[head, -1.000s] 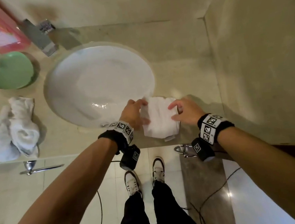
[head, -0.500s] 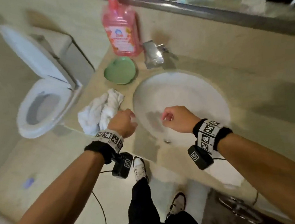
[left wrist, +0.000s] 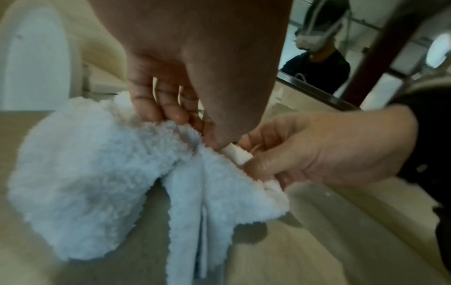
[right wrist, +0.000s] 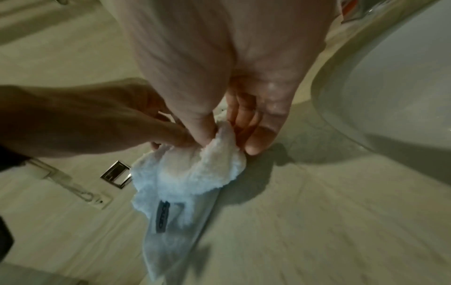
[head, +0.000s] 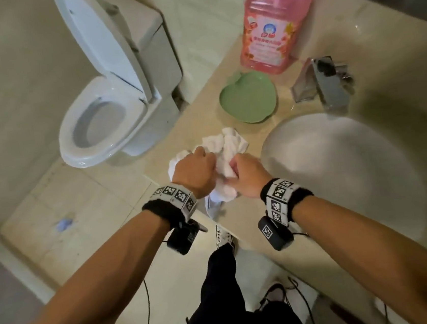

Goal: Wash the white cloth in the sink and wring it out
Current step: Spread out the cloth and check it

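Centre frame: white cloth (head: 229,154) bunched on the counter (head: 225,62), left of the sink (head: 340,163). Left hand (head: 193,173) and right hand (head: 247,175) both pinch its near edge, fingers curled.

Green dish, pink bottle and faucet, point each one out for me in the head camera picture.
green dish (head: 249,99), head view, on the flat middle of the dish.
pink bottle (head: 264,42), head view, on its front label.
faucet (head: 329,87), head view, on the metal spout above the sink.
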